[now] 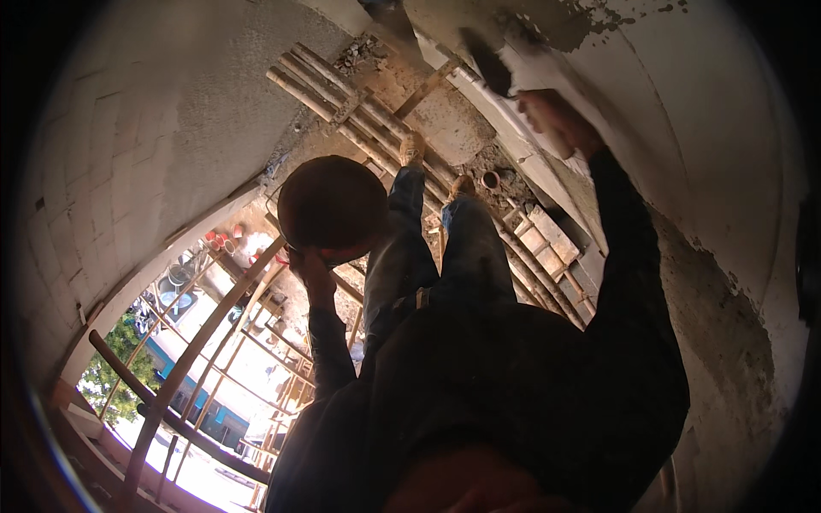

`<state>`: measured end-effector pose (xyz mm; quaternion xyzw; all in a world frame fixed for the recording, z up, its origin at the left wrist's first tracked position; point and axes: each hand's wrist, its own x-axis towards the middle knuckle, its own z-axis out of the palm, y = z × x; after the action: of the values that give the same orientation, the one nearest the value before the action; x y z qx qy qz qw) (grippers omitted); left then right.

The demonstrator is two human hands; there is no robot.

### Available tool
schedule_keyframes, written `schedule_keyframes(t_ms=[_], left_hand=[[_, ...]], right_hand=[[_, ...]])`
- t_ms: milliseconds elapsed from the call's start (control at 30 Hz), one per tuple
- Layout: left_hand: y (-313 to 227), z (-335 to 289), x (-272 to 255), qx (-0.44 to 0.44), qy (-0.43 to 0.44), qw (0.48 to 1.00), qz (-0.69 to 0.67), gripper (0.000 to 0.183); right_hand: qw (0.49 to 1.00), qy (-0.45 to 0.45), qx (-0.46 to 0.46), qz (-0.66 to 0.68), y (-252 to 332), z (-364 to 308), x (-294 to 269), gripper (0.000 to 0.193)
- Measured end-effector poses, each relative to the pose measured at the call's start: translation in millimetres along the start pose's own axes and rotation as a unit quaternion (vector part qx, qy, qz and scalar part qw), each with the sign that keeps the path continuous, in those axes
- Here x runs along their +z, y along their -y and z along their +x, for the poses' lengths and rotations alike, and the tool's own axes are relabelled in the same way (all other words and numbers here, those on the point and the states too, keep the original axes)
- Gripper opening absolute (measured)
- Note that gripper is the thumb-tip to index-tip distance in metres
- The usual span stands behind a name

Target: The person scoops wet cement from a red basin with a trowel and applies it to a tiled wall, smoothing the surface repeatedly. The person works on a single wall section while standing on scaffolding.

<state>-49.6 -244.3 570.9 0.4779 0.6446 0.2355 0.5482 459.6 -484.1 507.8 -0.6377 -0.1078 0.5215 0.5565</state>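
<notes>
Left grip [315,272] clasping the edge of a round, dark basin [332,205]; right grip [560,121] curled around a flat-bladed trowel [489,65] beside patchy plaster [629,94].

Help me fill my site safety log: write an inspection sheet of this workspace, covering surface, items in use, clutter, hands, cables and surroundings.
Surface: round poles underfoot, side by side, above a dirty, littered floor; the right-hand wall is partly smooth, partly rough and patchy.
Items in use: a dark round vessel and a dark-bladed trowel.
Clutter: a small round pot and some blocks lie below.
Hands: left hand holds the vessel at its near edge; right hand grips the trowel close to the wall; contact cannot be told.
Cables: nothing seen.
Surroundings: a bright opening at left, with scaffold poles and greenery.
</notes>
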Motion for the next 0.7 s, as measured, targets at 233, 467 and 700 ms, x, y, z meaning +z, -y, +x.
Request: schedule_keyframes(t_ms=[233,467,700], left_hand=[[-28,-16,15,0.001,-0.016,1.0,0.005,0.046],[-75,-46,81,0.063,0.047,0.994,0.08,0.049],[-93,-75,143,0.159,0.171,0.958,0.164,0.059]], right_hand=[[0.997,-0.038,-0.064,0.028,146,-211,1,0.04],[0.806,-0.042,-0.213,-0.55,89,-169,86,0.035],[0.716,-0.089,-0.241,-0.649,36,-120,117,0.016]])
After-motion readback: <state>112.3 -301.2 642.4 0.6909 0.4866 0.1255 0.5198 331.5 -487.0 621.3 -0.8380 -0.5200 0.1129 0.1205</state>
